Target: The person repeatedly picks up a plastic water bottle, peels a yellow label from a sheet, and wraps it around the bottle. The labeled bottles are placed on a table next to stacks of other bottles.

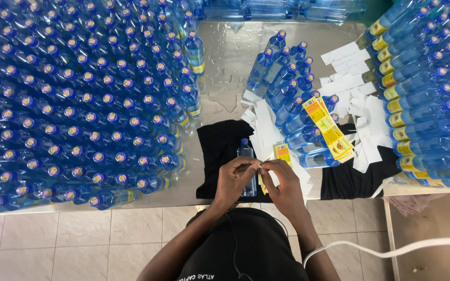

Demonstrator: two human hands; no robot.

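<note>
My left hand (234, 179) and my right hand (282, 182) meet above a black cloth (217, 151), fingertips pinching a small yellow label (261, 171) between them. A clear blue-capped water bottle (245, 153) lies on the cloth just under my left hand. Another yellow label (283, 152) lies on white backing strips (264, 130) beside my right hand. A stack of yellow labels (329, 130) rests across a cluster of bottles (287, 88) further right.
A steel table (230, 67), wet in places, holds a dense mass of upright blue-capped bottles (79, 99) on the left and labelled bottles (428, 93) on the right. Peeled white backing papers (355, 83) lie scattered. A white cable (391, 248) crosses the tiled floor (79, 234).
</note>
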